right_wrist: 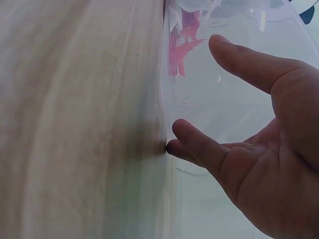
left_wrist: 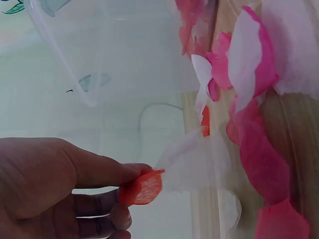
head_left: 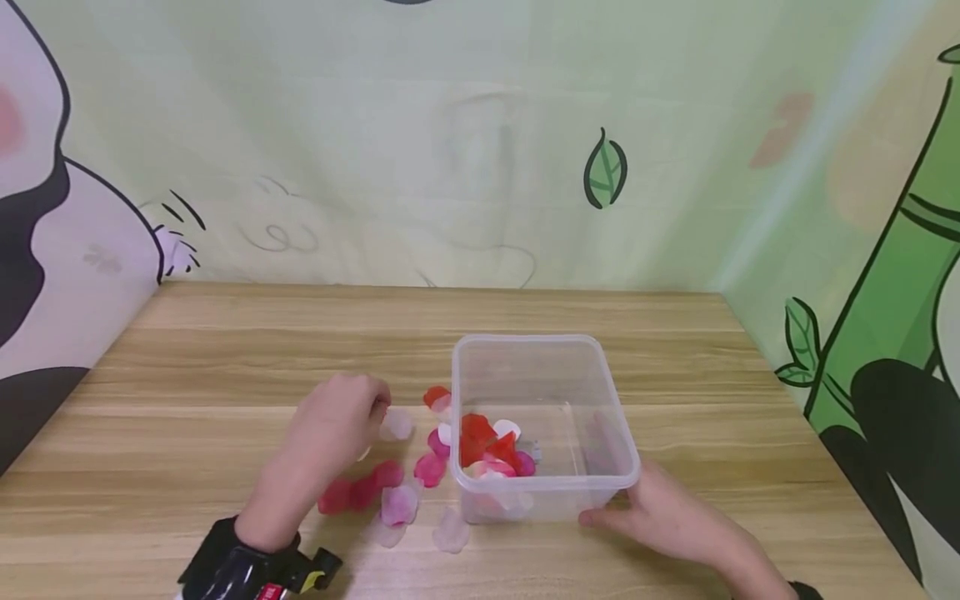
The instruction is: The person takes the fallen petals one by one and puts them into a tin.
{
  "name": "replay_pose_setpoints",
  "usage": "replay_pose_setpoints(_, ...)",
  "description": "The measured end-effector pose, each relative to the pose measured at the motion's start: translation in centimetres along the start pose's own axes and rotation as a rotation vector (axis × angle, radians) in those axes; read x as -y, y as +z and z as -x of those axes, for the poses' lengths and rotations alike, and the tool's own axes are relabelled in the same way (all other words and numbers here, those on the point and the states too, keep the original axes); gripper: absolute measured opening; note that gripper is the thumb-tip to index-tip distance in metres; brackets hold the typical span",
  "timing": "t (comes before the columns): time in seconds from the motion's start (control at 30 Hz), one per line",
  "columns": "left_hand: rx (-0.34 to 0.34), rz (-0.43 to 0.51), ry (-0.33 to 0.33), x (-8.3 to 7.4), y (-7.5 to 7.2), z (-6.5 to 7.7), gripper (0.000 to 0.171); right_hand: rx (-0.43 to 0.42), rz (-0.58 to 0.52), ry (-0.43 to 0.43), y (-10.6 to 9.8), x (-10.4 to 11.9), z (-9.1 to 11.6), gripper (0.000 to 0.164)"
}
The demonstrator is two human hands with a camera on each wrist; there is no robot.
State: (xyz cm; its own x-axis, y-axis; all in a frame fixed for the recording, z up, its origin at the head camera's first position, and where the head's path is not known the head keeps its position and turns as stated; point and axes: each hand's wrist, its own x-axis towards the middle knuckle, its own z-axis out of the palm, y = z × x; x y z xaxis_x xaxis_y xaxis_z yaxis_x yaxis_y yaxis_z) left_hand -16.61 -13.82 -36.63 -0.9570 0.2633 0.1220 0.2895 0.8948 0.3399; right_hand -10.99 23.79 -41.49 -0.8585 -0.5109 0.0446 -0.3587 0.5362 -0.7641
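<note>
My left hand (head_left: 333,429) is above the table left of a clear plastic container (head_left: 532,482). In the left wrist view, its thumb and fingers pinch a red petal (left_wrist: 144,190). A pale petal (head_left: 398,424) lies just right of that hand in the head view. Red, pink and white petals (head_left: 477,442) lie inside the container, toward its left side. My right hand (head_left: 667,512) is at the container's near right corner, thumb and fingers spread and fairly straight. In the right wrist view its fingertips (right_wrist: 182,128) are close to the container's base; whether they touch is unclear.
Loose petals are scattered on the wooden table (head_left: 300,342) left of the container, among them dark pink petals (head_left: 363,492), a lilac petal (head_left: 399,504) and a red petal (head_left: 435,394). A cartoon-printed backdrop (head_left: 360,167) stands behind the table.
</note>
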Motion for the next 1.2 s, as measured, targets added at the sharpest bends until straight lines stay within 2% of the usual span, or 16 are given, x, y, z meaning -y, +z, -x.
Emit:
replay_pose_setpoints(0.37,-0.018,-0.002,0.020,0.0,0.1,-0.1,0.003,0.007,-0.019,-0.001,-0.1,0.0,-0.1,0.090)
replay_pose_setpoints(0.6,-0.214,0.053,0.103,-0.2,0.2,-0.1,0.006,0.004,-0.003,0.002,-0.1,0.1,-0.1,0.088)
replay_pose_setpoints(0.87,-0.409,0.138,0.218,-1.5,0.1,-0.1,0.012,0.001,-0.006,-0.006,0.0,0.0,-0.1,0.085)
replay_pose_setpoints(1.07,-0.554,0.248,0.373,-2.8,-0.1,0.2,0.016,0.001,-0.001,-0.010,0.0,0.0,-0.1,0.088)
replay_pose_setpoints(1.2,-0.602,0.341,0.495,-4.0,-0.1,0.5,0.022,0.002,0.002,-0.006,-0.1,0.0,0.0,0.087)
